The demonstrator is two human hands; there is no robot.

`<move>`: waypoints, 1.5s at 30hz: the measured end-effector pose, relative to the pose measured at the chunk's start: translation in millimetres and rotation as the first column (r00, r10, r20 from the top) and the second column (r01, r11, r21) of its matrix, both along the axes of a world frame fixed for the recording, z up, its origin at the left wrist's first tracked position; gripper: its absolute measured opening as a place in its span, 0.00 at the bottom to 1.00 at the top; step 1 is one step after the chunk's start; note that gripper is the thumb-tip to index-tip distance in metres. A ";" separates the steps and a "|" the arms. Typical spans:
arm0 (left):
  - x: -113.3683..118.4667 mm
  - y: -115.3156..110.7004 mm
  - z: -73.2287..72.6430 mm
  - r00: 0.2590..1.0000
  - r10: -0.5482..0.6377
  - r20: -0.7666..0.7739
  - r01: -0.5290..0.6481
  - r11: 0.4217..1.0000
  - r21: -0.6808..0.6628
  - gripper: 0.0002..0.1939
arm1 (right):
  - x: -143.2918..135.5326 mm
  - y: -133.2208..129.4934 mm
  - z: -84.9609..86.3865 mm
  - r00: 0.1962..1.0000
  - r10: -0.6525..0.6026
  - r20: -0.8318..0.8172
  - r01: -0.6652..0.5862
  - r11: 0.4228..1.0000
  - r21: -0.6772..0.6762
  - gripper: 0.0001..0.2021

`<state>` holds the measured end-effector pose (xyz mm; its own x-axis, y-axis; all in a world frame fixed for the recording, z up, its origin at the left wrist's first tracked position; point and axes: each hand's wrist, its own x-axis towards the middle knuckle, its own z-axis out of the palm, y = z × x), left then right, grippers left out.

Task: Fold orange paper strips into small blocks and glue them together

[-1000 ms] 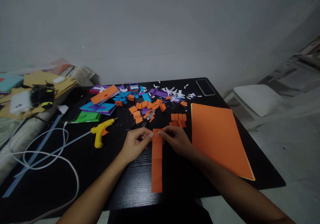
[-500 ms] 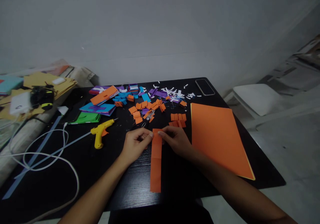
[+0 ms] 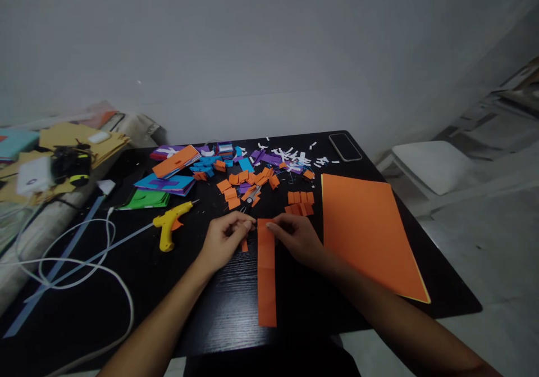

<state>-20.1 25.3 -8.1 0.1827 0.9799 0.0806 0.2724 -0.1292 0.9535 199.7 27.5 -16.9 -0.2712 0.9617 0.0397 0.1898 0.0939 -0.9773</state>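
Note:
A long orange paper strip [image 3: 266, 276] with a faint crease across it hangs down near the table's front edge. My right hand [image 3: 297, 237] pinches its upper end between thumb and fingers. Just left of the strip's top, my left hand [image 3: 225, 239] is closed, thumb against fingers; what they hold, if anything, is too small to name. A small orange piece [image 3: 245, 246] shows below my left fingers. Beyond my hands lie scissors [image 3: 250, 200] among folded orange pieces [image 3: 232, 193]. Two rows of creased orange paper [image 3: 300, 198] lie above my right hand.
A yellow glue gun [image 3: 167, 225] lies left, near a white cable [image 3: 126, 293] and stacked coloured papers [image 3: 166, 182]. Large orange sheets [image 3: 366, 225] are at right. A phone [image 3: 345, 146] lies at the back right, past white and purple scraps [image 3: 290, 158]. A white stool [image 3: 429, 163] stands beyond.
My left hand has let go of the strip and moved slightly left. The strip has shifted slightly right in my right hand, and the small orange piece below my left fingers shows more.

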 end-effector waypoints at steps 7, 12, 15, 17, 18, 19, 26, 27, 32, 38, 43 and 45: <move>9.6 -4.9 2.1 0.997 -0.070 -0.028 0.069 0.997 -0.036 0.12 | -5.0 -6.3 -2.4 0.998 0.023 0.060 -0.025 0.999 0.037 0.12; 14.2 -4.9 -3.2 0.997 -0.060 -0.046 0.056 0.995 -0.086 0.11 | -6.4 -7.9 -1.5 0.994 0.010 0.105 -0.020 0.995 0.093 0.11; 14.2 -4.7 -3.9 0.997 -0.047 -0.055 0.041 0.993 -0.106 0.09 | -6.7 -8.4 -2.1 0.992 0.001 0.126 -0.019 0.990 0.140 0.09; 13.8 -4.6 -3.6 0.996 -0.040 -0.081 0.031 0.994 -0.104 0.08 | -7.0 -9.0 -2.8 0.989 -0.020 0.148 -0.007 0.984 0.180 0.09; 13.6 -4.6 -3.5 0.994 -0.037 -0.099 0.028 0.995 -0.097 0.07 | -7.2 -9.3 -3.1 0.987 -0.033 0.157 0.001 0.980 0.201 0.08; 13.3 -4.6 -3.5 0.992 -0.036 -0.120 0.026 0.996 -0.088 0.07 | -7.4 -9.7 -3.4 0.986 -0.043 0.164 0.006 0.975 0.220 0.08; 12.8 -4.8 -3.5 0.986 0.009 -0.167 -0.019 0.998 -0.058 0.06 | -8.2 -10.3 -2.4 0.976 -0.083 0.203 0.021 0.957 0.289 0.08; 13.2 -5.0 -2.9 0.987 0.012 -0.160 -0.022 0.998 -0.060 0.06 | -8.4 -10.2 -2.0 0.975 -0.089 0.203 0.026 0.956 0.291 0.08; 17.3 -7.8 0.1 0.983 0.032 -0.180 -0.037 0.999 -0.027 0.07 | -10.0 -10.9 -1.8 0.975 -0.102 0.199 0.044 0.960 0.276 0.08; 6.6 -0.8 3.3 0.979 0.130 -0.155 -0.134 0.991 -0.015 0.06 | -2.9 -5.7 -3.7 0.971 -0.172 0.168 0.126 0.960 0.250 0.11; -5.6 6.8 8.7 0.976 0.218 0.000 -0.217 0.975 -0.050 0.08 | 0.8 0.2 -2.0 0.958 -0.262 0.119 0.237 0.953 0.189 0.14; -2.8 4.2 7.7 0.992 0.117 -0.047 -0.117 0.993 0.003 0.11 | -1.8 -1.1 -2.2 0.976 -0.200 0.086 0.188 0.973 0.134 0.14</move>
